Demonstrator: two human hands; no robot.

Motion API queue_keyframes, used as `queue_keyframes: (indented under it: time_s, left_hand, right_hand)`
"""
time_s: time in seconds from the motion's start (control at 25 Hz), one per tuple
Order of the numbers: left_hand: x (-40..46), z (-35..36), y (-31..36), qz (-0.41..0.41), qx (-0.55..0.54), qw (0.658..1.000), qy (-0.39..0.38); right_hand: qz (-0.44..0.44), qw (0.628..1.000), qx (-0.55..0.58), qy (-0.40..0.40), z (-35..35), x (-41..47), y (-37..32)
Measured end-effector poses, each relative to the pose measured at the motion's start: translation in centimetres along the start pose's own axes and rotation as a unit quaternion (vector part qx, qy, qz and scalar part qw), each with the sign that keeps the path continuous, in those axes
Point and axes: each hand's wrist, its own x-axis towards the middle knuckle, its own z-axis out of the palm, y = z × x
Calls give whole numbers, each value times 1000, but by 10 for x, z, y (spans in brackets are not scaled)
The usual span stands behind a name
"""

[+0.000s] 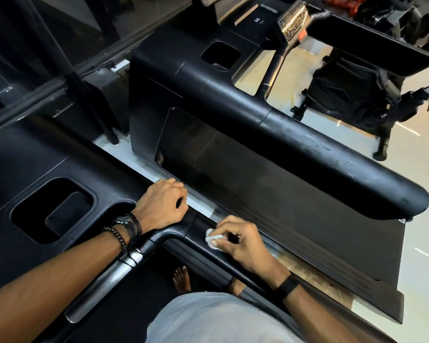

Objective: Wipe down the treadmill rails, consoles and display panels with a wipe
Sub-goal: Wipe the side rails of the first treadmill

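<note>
— Hands first: where are they?

— Left hand (162, 205) rests on the black textured plastic side rail (198, 225) of the near treadmill, fingers curled over its far edge, a ring on one finger. A dark wristwatch (126, 222) and a beaded bracelet (117, 237) sit on that wrist.

— And the other?

— Right hand (240, 240) pinches a small crumpled white wipe (212, 238) between thumb and fingertips, pressing it onto the same black rail just beside the left hand. A black band (286, 287) circles that wrist.

— What lies around them?

— To the left, the near treadmill's black moulded console tray (35, 169) with a deep rounded cup recess (52, 209). A shiny silver-and-black handlebar (114, 271) runs from under the left wrist down toward the lower left. Below, a bare foot (182, 279) stands on the dark belt, and grey clothing (216, 318) fills the bottom edge.

— Anything across the gap?

— A second treadmill stands alongside, apart from the near one by a narrow strip of pale floor. Its long black rounded handrail (320, 154), scuffed with pale marks, slants over its dark running belt (282, 199). Its console has a square cup recess (221, 55).

— Further off?

— Black gym equipment (352, 95) stands on the glossy light floor (419, 194) at upper right, well apart from the hands.
</note>
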Motion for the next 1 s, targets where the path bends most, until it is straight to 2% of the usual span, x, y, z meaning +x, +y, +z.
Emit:
queue_keyframes:
  time_s: [0.12, 0.24, 0.36, 0.52, 0.64, 0.8, 0.92, 1.0]
  left_hand:
    - [2, 0, -1, -4, -4, 1000, -6]
    - [3, -1, -1, -3, 4, 1000, -16]
    - [2, -1, -1, -5, 4, 1000, -17]
    - [2, 0, -2, -13, -2, 1000, -16]
    - [5, 0, -1, -14, 0, 1000, -26]
    - [4, -1, -1, -18, -4, 1000, -24]
    - [4, 0, -3, -27, -16, 999, -20]
    - [5, 1, -5, -32, -22, 999, -23]
  right_hand:
    - [54, 998, -15, 24, -12, 22, 11]
    - [27, 999, -39, -5, 10, 45, -4]
    - [-5, 1000, -7, -23, 12, 23, -6]
    - [56, 998, 4, 12, -13, 19, 11]
    - [42, 998, -44, -8, -1, 55, 7]
    - [6, 999, -23, -26, 7, 43, 3]
    - [65, 998, 9, -4, -13, 30, 19]
    - [97, 995, -13, -14, -16, 48, 27]
